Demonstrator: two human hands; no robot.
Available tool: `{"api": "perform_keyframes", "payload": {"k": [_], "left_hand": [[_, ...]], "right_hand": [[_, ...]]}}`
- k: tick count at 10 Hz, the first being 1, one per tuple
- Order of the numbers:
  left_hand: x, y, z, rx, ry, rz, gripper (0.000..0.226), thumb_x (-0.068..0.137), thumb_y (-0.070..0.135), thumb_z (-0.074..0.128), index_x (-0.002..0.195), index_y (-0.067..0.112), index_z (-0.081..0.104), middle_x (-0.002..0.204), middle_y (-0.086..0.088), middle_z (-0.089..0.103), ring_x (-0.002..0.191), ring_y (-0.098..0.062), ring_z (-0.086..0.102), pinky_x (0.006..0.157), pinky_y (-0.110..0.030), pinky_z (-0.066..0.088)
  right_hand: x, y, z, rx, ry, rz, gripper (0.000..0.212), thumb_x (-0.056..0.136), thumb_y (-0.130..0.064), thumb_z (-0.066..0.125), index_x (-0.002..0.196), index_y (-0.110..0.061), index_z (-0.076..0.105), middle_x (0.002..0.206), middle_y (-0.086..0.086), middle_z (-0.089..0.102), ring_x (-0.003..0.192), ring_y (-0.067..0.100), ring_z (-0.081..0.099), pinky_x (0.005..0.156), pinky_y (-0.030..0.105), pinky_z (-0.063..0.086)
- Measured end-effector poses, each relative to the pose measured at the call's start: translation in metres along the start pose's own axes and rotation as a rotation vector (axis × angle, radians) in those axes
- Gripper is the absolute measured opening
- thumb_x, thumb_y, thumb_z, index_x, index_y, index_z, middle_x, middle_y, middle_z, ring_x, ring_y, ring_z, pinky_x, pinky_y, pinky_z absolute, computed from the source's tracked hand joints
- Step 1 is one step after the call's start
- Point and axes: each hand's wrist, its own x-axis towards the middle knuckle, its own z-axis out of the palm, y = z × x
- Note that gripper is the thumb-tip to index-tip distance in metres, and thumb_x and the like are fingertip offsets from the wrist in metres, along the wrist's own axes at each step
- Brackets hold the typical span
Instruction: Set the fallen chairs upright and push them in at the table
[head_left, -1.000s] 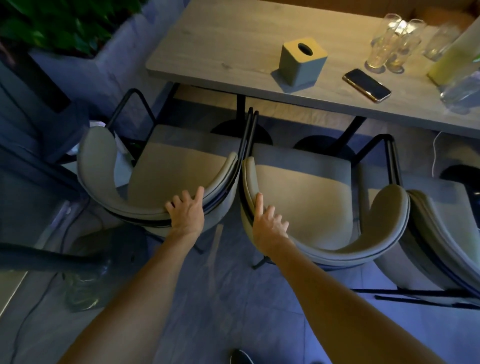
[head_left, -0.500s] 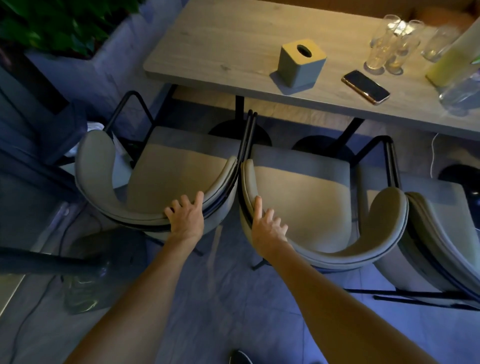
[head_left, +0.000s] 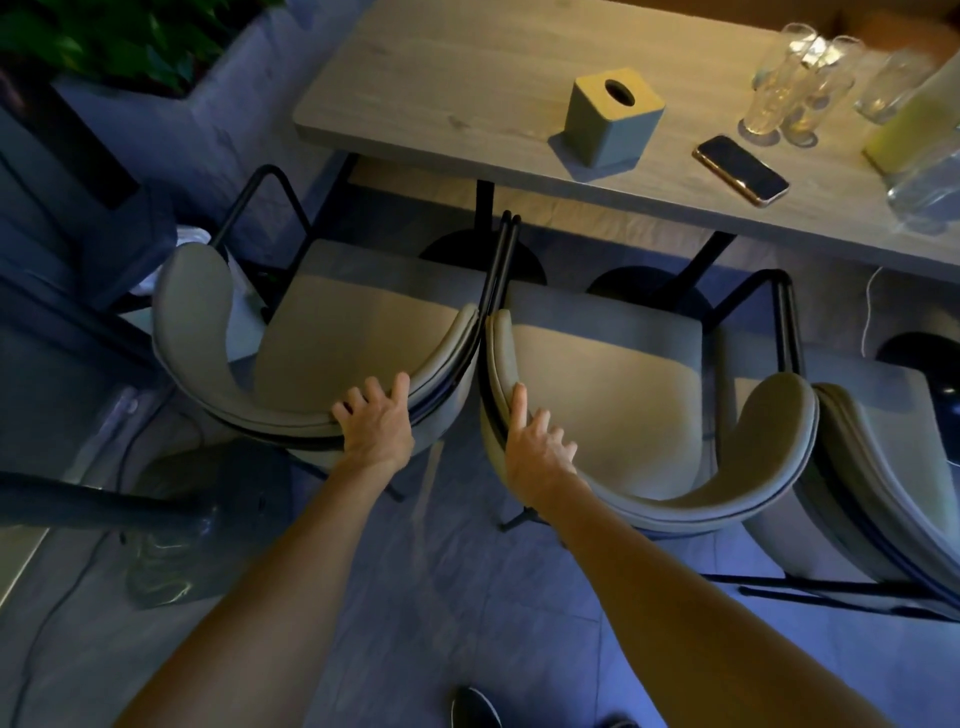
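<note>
Three grey padded chairs stand upright in a row in front of the wooden table (head_left: 467, 93). My left hand (head_left: 375, 426) lies on the curved backrest of the left chair (head_left: 353, 332), fingers over its top rim. On the backrest of the middle chair (head_left: 613, 384) rests my right hand (head_left: 535, 447), with the index finger stretched along the rim. The two chairs touch side by side, and their seats' front edges sit just short of the table's edge. The third chair (head_left: 883, 467) stands at the right, partly cut off by the frame.
On the table are a square tissue box (head_left: 610, 122), a phone (head_left: 742, 169), several glasses (head_left: 795, 88) and a yellow jug (head_left: 914, 124). A planter (head_left: 130, 47) stands at the far left. A dark pole (head_left: 93, 504) and cables lie on the floor at left. My shoe (head_left: 475, 706) is below.
Both hands stay on the same chair backs. Only the view shifts slightly; the chairs show no clear movement.
</note>
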Motion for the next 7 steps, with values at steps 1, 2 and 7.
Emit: {"api": "perform_keyframes", "payload": {"k": [1, 2, 7], "left_hand": [[0.001, 0.0, 0.0, -0.03, 0.007, 0.011, 0.041, 0.097, 0.035, 0.051, 0.131, 0.025, 0.031, 0.125, -0.015, 0.042, 0.113, -0.036, 0.042, 0.092, -0.049, 0.031], [-0.001, -0.001, 0.0, -0.012, -0.013, 0.022, 0.05, 0.095, 0.045, 0.051, 0.135, 0.024, 0.029, 0.127, -0.016, 0.042, 0.115, -0.037, 0.043, 0.095, -0.051, 0.032], [-0.053, 0.01, -0.057, -0.316, 0.005, -0.052, 0.026, 0.098, 0.039, 0.046, 0.108, 0.02, 0.061, 0.114, -0.006, 0.061, 0.102, -0.028, 0.059, 0.084, -0.041, 0.051]], "right_hand": [[-0.001, -0.001, -0.001, -0.004, -0.017, 0.009, 0.097, 0.095, -0.01, 0.055, 0.154, -0.013, -0.023, 0.136, 0.019, 0.039, 0.106, 0.031, 0.053, 0.086, 0.045, 0.047], [0.0, 0.0, 0.0, 0.006, -0.028, 0.004, 0.104, 0.092, -0.009, 0.059, 0.154, -0.014, -0.024, 0.137, 0.019, 0.038, 0.107, 0.032, 0.053, 0.087, 0.046, 0.047], [-0.033, 0.035, -0.037, 0.398, -0.131, -0.18, 0.064, 0.094, -0.023, 0.056, 0.15, -0.014, 0.028, 0.134, 0.018, 0.047, 0.119, 0.04, 0.052, 0.096, 0.044, 0.046]]}}
